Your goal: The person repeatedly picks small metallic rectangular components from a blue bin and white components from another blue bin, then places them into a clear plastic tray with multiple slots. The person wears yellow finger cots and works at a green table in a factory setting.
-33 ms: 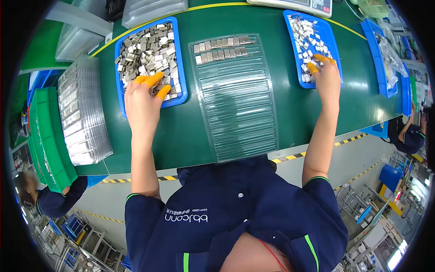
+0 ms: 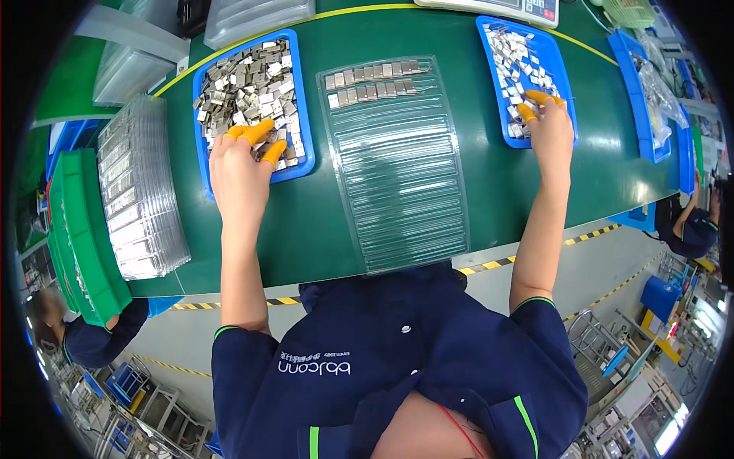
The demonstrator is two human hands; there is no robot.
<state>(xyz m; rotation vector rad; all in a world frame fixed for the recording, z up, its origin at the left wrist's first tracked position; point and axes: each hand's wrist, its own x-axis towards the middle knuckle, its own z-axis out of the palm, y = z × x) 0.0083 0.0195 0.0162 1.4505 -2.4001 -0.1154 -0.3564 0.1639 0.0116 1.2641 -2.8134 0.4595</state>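
Observation:
My left hand (image 2: pixel 243 164), with yellow finger cots on thumb and fingers, reaches over the near part of a blue tray (image 2: pixel 307 153) heaped with small silver metal shells (image 2: pixel 256 84). Its thumb and fingers are apart, and no part shows between them. At the right, my right hand (image 2: pixel 552 134), in the same yellow cots, is over a second blue tray (image 2: pixel 566 73) of small white-and-silver pieces (image 2: pixel 516 57). Thumb and forefinger are spread there, close to the pieces. Between the trays lies a clear ribbed plastic blister tray (image 2: pixel 397 191); two rows of metal parts (image 2: pixel 378 92) fill its far end.
Stacked clear blister trays (image 2: pixel 141 191) and a green bin (image 2: pixel 88 237) stand at the left. A scale (image 2: pixel 520 9) sits at the far edge. Another blue tray (image 2: pixel 638 99) with plastic bags is at the right. Other people are at both sides.

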